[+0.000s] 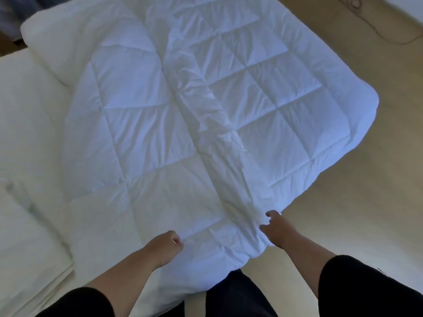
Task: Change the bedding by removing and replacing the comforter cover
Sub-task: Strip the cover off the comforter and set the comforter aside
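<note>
A bed (27, 124) with a cream sheet fills the left side of the view, and a pale tan floor (343, 202) lies to the right of it. Spread across the bed is the white quilted comforter (142, 115), bare of any cover, its stitched squares plainly showing. A long rumpled ridge of fabric runs down its middle from the far end toward the near edge. Its right side hangs out past the bed's edge over the floor, with a rounded corner at the far right. A cream pillow (68, 37) lies at the far left end of the bed, partly under the comforter's far edge. A second pale cushion or fold (25, 236) sits at the near left; which it is cannot be told.

Both forearms reach in from below, each with a black sleeve pushed up. The left hand (166, 247) has its fingers curled tight, pinching the comforter's near edge. The right hand (275, 227) sits at the near right corner of the comforter, fingers bent and slightly apart, their tips touching or gathering the fabric; whether it truly grips cannot be told. Dark clothing (238, 294) shows between the arms at the bottom.
</note>
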Tool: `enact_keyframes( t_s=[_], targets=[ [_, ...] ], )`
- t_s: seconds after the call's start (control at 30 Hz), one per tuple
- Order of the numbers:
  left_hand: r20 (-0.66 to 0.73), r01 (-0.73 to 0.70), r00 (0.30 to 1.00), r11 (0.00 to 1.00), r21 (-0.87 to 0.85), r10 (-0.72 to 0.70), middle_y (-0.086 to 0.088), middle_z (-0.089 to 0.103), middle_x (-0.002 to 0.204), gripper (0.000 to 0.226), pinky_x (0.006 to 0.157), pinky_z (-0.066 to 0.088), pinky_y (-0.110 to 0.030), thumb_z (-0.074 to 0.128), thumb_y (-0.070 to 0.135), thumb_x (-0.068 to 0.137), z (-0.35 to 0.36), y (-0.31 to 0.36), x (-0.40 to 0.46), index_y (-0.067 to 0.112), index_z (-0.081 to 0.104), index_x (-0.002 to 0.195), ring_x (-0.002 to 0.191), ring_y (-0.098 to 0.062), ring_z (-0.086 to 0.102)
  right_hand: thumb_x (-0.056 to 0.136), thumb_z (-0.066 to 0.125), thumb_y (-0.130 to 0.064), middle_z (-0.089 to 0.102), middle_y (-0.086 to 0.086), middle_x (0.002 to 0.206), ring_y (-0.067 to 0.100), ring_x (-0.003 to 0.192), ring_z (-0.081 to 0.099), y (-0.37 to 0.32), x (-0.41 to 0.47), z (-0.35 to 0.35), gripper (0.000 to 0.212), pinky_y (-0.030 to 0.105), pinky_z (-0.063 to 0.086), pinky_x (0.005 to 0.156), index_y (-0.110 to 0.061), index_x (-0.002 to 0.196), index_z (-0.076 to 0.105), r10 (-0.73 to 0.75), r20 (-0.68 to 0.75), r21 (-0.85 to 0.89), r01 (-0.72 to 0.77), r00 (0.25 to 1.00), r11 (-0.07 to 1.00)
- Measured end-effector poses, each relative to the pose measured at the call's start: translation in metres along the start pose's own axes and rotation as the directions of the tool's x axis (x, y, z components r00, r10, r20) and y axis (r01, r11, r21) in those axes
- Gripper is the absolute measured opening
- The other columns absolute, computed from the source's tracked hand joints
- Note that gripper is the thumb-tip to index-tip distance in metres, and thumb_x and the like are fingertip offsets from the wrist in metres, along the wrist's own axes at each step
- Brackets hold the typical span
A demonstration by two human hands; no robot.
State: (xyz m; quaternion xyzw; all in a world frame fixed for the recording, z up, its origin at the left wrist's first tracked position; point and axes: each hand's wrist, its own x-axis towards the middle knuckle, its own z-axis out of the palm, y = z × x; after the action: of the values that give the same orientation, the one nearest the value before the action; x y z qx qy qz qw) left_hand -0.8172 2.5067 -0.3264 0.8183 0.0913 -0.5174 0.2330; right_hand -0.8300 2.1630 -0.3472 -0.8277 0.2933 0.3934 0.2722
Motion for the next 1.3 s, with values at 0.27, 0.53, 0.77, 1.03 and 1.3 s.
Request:
enact_keyframes(
  t_s=[0.27, 0.53, 0.77, 1.03, 1.3],
  targets=[
    [-0.062, -0.019, 0.998, 0.994, -0.11, 0.012, 0.002, 0.066, 0.096, 0.019, 0.085, 0.051, -0.034, 0.05, 0.039, 0.095, -0.013, 0.038, -0.018, 0.025, 0.06, 0.104, 0.094, -0.017, 0.064, 0.094, 0.06, -0.032, 0.05, 0.013, 0.141, 0.029, 0.122, 0.055, -0.023, 0.02, -0.022, 0.063, 0.032, 0.043, 0.093, -0.013, 0.148, 0.036, -0.092, 0.053, -0.117, 0.098, 0.994, 0.988],
    [-0.401, -0.077, 0.916, 0.963, -0.26, -0.035, 0.016, 0.065, 0.097, 0.016, 0.08, 0.048, -0.023, 0.052, 0.042, 0.095, -0.072, -0.028, -0.155, 0.034, 0.065, 0.1, 0.095, -0.006, 0.063, 0.096, 0.058, -0.039, 0.051, 0.003, 0.143, 0.014, 0.124, 0.054, -0.2, -0.088, 0.012, 0.054, 0.021, 0.037, 0.09, -0.022, 0.144, 0.041, -0.594, 0.295, -0.22, 0.658, 0.748, 0.72],
    [-0.537, -0.062, 0.786, 0.824, -0.563, -0.307, 0.008, 0.071, 0.092, 0.016, 0.066, 0.049, -0.016, 0.058, 0.042, 0.091, -0.026, -0.125, -0.258, 0.03, 0.068, 0.093, 0.084, -0.005, 0.068, 0.095, 0.057, -0.044, 0.052, -0.002, 0.141, 0.013, 0.121, 0.055, -0.279, -0.184, 0.073, 0.058, 0.025, 0.042, 0.099, -0.024, 0.147, 0.042, -0.722, 0.478, -0.316, 0.865, 0.5, 0.39],
    [-0.44, -0.037, 0.816, 0.724, -0.688, -0.376, 0.011, 0.07, 0.09, 0.017, 0.076, 0.052, -0.022, 0.057, 0.046, 0.085, 0.015, -0.208, -0.235, 0.033, 0.067, 0.089, 0.085, -0.006, 0.068, 0.094, 0.057, -0.044, 0.045, -0.001, 0.148, 0.014, 0.128, 0.051, -0.294, -0.206, 0.141, 0.062, 0.025, 0.041, 0.1, -0.023, 0.149, 0.038, -0.675, 0.536, -0.404, 0.856, 0.506, 0.322],
    [-0.431, -0.058, 0.876, 0.839, -0.541, -0.217, 0.008, 0.068, 0.088, 0.016, 0.071, 0.048, -0.021, 0.056, 0.039, 0.089, -0.059, -0.292, -0.178, 0.027, 0.067, 0.092, 0.081, -0.006, 0.063, 0.097, 0.053, -0.041, 0.036, -0.001, 0.154, 0.014, 0.128, 0.051, -0.337, -0.198, 0.201, 0.062, 0.028, 0.04, 0.106, -0.024, 0.153, 0.032, -0.611, 0.436, -0.51, 0.74, 0.661, 0.438]
  ],
)
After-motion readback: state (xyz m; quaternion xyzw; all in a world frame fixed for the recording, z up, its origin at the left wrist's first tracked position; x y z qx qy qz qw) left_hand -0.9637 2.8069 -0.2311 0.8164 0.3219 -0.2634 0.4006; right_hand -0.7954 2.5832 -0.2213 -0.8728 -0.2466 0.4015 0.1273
